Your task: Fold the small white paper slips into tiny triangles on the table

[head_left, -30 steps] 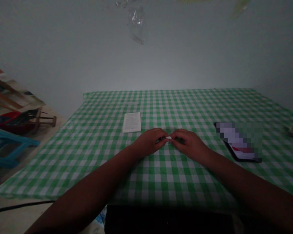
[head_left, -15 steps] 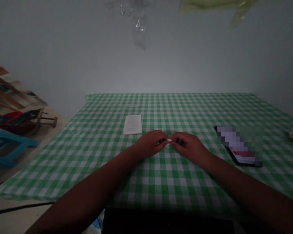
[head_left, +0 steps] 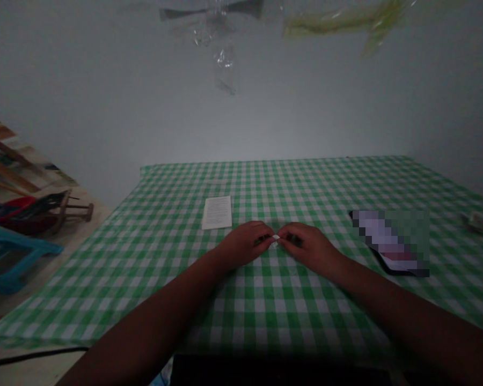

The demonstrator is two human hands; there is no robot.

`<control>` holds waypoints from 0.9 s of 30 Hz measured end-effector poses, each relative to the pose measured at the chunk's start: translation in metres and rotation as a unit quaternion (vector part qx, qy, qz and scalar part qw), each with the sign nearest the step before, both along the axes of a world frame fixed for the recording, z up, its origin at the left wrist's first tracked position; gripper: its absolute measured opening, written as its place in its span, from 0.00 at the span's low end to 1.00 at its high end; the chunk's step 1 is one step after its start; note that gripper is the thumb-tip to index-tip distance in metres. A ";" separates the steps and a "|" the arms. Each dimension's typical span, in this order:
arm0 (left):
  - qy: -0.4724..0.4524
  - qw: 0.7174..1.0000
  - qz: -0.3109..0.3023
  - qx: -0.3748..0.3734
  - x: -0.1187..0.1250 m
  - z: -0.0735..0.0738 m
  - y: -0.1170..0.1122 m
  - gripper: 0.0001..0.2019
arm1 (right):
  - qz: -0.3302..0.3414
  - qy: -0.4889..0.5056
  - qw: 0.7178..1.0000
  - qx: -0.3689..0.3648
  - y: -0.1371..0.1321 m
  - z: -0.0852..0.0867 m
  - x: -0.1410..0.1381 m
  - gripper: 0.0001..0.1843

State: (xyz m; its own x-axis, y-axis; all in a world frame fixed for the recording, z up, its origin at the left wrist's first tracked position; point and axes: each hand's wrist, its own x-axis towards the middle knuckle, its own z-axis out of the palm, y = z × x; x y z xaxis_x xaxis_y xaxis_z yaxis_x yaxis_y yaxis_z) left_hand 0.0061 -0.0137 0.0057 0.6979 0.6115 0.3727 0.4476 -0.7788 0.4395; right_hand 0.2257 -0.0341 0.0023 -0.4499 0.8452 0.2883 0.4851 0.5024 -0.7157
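A small white piece (head_left: 276, 237), perhaps paper, is pinched between my two hands; its exact kind is too small to make out. My left hand (head_left: 247, 244) holds its left side between thumb and fingertips. From the right, my right hand (head_left: 308, 246) grips the other side in the same way. Both hands rest low over the green and white checked tablecloth (head_left: 282, 305), fingertips almost meeting. Behind my left hand lies a printed white sheet or booklet (head_left: 217, 213), flat on the cloth.
A phone (head_left: 386, 244) with a blurred-out screen lies to the right. Farther right is a small, unclear object (head_left: 477, 222). A pale wall (head_left: 265, 112) with tape stands behind the table. A blue plastic stool (head_left: 20, 257) and a black cable (head_left: 36, 354) are at the left.
The view has tilted up slightly, so the table things sit a little lower in the picture. Both hands keep their pinch on the small white piece, with hardly any movement.
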 end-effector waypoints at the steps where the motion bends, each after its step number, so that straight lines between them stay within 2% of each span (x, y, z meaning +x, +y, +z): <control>1: 0.002 1.000 0.000 -0.003 0.000 0.000 0.000 0.08 | 0.001 0.002 1.000 0.000 0.000 0.000 0.000 0.04; 10: 0.010 1.000 0.001 -0.020 -0.001 -0.003 0.002 0.08 | 0.006 -0.003 1.000 0.006 0.001 -0.001 0.000 0.04; 27: 0.021 1.000 0.003 -0.023 0.000 0.000 -0.001 0.08 | -0.006 -0.004 1.000 0.009 0.000 -0.002 0.000 0.04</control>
